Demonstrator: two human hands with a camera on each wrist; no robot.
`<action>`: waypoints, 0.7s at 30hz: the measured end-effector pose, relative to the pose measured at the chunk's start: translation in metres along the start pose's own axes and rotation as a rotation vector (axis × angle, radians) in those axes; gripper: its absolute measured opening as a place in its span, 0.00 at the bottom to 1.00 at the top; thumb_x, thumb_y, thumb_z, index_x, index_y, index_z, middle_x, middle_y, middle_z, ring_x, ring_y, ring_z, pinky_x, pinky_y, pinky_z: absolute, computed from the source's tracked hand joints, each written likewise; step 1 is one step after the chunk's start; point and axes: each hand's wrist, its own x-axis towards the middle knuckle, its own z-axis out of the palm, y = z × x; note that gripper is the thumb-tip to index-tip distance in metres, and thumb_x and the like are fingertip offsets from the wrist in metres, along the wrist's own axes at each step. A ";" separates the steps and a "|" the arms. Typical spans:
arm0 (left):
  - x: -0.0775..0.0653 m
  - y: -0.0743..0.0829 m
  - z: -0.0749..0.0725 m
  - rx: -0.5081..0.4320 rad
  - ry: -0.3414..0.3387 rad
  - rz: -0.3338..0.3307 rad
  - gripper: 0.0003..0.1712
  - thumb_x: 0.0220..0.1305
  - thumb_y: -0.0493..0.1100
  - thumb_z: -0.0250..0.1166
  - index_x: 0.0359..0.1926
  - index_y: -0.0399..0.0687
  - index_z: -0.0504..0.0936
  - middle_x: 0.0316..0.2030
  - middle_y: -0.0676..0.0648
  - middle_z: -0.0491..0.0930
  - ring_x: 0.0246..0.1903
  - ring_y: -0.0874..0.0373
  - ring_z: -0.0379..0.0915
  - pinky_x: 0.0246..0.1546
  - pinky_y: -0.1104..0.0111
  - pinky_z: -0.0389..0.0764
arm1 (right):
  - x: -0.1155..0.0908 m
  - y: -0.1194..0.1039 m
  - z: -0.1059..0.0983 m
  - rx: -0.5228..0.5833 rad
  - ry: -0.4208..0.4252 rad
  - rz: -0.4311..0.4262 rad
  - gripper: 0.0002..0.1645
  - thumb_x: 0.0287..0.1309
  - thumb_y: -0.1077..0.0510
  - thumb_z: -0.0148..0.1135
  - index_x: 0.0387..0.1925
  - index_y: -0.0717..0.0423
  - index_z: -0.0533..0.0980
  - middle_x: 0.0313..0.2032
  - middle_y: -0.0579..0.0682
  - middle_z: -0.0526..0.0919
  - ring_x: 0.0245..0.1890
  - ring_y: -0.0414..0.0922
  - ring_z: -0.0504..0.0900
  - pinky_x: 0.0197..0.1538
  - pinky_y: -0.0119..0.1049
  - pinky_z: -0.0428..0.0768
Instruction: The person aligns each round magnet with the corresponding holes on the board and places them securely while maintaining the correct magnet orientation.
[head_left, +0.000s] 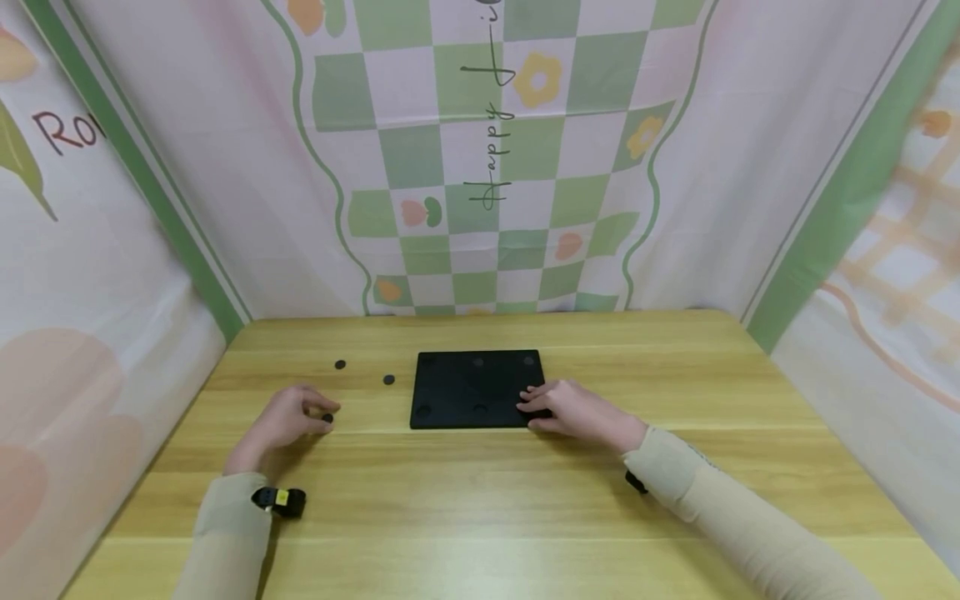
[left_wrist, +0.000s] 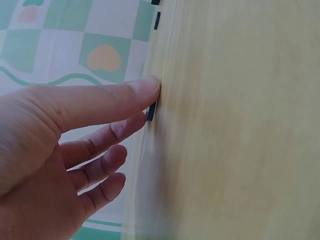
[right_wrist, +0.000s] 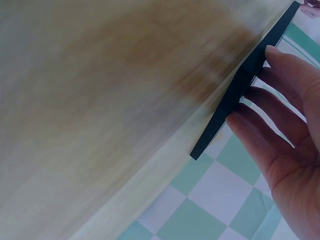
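Observation:
My left hand (head_left: 288,417) is low over the table at the left, pinching a small black disc (head_left: 327,417) between thumb and forefinger. In the left wrist view the thumb (left_wrist: 144,89) and forefinger lie at opposite ends of the thin disc (left_wrist: 151,111), and the other fingers are loosely bent. A flat black rectangular board (head_left: 457,387) with several round spots on its top lies at the middle of the table. My right hand (head_left: 573,408) rests its fingertips on the board's right end, fingers relaxed and spread.
Two more black discs lie between the left hand and the board: a farther disc (head_left: 341,364) and a nearer disc (head_left: 389,379). The wooden table (head_left: 480,508) is bounded by a checked cloth (head_left: 495,250) at the back and printed cloth at both sides.

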 end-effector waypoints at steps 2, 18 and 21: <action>0.000 -0.001 0.000 0.002 0.002 -0.003 0.17 0.52 0.38 0.72 0.46 0.46 0.85 0.44 0.44 0.80 0.33 0.57 0.68 0.31 0.67 0.72 | 0.000 0.000 0.000 -0.001 0.002 -0.003 0.20 0.59 0.54 0.64 0.52 0.57 0.80 0.54 0.57 0.80 0.58 0.52 0.77 0.56 0.45 0.78; 0.001 -0.001 0.000 0.020 0.053 -0.029 0.13 0.50 0.40 0.73 0.40 0.47 0.88 0.41 0.43 0.80 0.44 0.47 0.75 0.48 0.51 0.76 | -0.002 0.000 0.001 0.006 0.010 -0.012 0.20 0.59 0.55 0.64 0.52 0.58 0.80 0.54 0.58 0.80 0.57 0.53 0.77 0.55 0.46 0.79; 0.000 0.000 -0.001 0.034 0.060 -0.050 0.12 0.50 0.40 0.73 0.38 0.48 0.88 0.41 0.44 0.79 0.44 0.46 0.75 0.49 0.49 0.75 | -0.001 -0.001 0.000 -0.001 0.012 -0.011 0.20 0.59 0.54 0.64 0.52 0.57 0.80 0.54 0.58 0.80 0.57 0.53 0.77 0.55 0.46 0.79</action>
